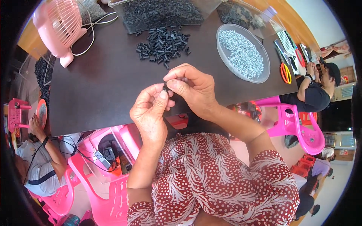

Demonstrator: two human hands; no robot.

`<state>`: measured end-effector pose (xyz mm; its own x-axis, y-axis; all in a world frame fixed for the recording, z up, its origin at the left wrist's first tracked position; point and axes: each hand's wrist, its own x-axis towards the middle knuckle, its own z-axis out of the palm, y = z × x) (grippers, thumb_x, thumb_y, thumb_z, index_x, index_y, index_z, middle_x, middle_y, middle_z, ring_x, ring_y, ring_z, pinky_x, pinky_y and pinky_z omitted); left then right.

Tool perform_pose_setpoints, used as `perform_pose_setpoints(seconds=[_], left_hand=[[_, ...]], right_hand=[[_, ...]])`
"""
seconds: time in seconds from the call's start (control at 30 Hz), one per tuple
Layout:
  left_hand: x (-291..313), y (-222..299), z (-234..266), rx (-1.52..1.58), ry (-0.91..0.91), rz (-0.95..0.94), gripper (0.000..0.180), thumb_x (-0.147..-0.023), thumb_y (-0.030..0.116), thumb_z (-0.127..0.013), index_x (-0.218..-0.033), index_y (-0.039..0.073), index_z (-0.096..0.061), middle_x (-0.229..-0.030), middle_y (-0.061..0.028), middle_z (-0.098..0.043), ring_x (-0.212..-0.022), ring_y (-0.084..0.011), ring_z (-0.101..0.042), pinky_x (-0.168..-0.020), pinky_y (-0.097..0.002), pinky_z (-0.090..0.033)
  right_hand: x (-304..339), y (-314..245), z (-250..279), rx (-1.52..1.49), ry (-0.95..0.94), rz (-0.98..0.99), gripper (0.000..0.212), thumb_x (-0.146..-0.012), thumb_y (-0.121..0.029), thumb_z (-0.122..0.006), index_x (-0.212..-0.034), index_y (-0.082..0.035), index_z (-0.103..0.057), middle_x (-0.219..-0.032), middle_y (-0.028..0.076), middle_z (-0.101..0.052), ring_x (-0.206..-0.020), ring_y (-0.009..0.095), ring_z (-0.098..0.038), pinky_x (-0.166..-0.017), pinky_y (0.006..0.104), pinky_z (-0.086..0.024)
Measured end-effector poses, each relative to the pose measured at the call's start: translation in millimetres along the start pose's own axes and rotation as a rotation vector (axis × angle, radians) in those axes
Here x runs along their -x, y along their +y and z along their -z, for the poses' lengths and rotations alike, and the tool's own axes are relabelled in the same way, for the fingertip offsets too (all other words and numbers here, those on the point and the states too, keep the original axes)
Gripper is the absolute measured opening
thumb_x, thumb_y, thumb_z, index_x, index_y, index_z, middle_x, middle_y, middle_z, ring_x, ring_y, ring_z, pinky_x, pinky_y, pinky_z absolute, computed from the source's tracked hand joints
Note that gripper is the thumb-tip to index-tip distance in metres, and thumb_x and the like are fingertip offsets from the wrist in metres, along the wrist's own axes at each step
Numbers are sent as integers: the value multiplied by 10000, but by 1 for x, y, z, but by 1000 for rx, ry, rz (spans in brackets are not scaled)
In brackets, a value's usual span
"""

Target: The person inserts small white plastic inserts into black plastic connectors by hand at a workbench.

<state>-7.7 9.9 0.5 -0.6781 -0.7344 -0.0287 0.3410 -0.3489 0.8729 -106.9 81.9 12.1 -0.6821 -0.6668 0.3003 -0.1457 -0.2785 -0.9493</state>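
A small black plastic part [165, 87] is pinched between the fingertips of both hands, just above the near edge of the dark table [98, 90]. My left hand [152, 109] grips it from below with thumb and fingers. From the upper right, my right hand [192, 88] pinches it too; the fingers hide most of its shape. Beyond my hands lies a loose pile of small black cylindrical parts [162, 44]. To the right of the pile stands a round, clear, shallow tub [225, 60] holding many small silvery metal pieces [243, 54].
A clear bin [130, 28] of black parts stands at the far edge. A pink fan [60, 28] with a white cord is at the far left, orange-handled scissors [285, 73] at the right. People sit on both sides. Pink chairs [286, 120] surround the table.
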Motion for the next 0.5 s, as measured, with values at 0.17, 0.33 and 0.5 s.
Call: perform_pose_setpoints(seconds=[0.17, 0.33, 0.5], left_hand=[[0, 3, 0, 2, 0, 39, 138, -833, 26, -600, -958, -33, -601, -786, -76, -629, -600, -111, -575, -546, -201, -457], [0, 6, 0, 90, -16, 105, 137, -823, -3, -592, -954, -43, -598, -800, -103, -635, -595, -135, -588, -547, -217, -466], [0, 6, 3, 105, -49, 155, 138, -826, 7, -588, -953, -47, -596, -792, -125, -639, -595, -152, -595, -547, -230, -470]], right_hand=[[-4, -5, 11, 178, -123, 80, 98, -798, 40, -577, -888, 10, -600, -848, 55, -550, -662, 84, -572, -586, 207, -449], [-5, -6, 13, 250, -189, 84, 115, -807, 55, -569, -908, 14, -605, -906, 79, -563, -692, 95, -579, -611, 209, -449], [-1, -3, 11, 201, -95, 132, 88, -769, 45, -577, -824, -19, -598, -794, 47, -534, -604, 83, -571, -563, 208, -436]])
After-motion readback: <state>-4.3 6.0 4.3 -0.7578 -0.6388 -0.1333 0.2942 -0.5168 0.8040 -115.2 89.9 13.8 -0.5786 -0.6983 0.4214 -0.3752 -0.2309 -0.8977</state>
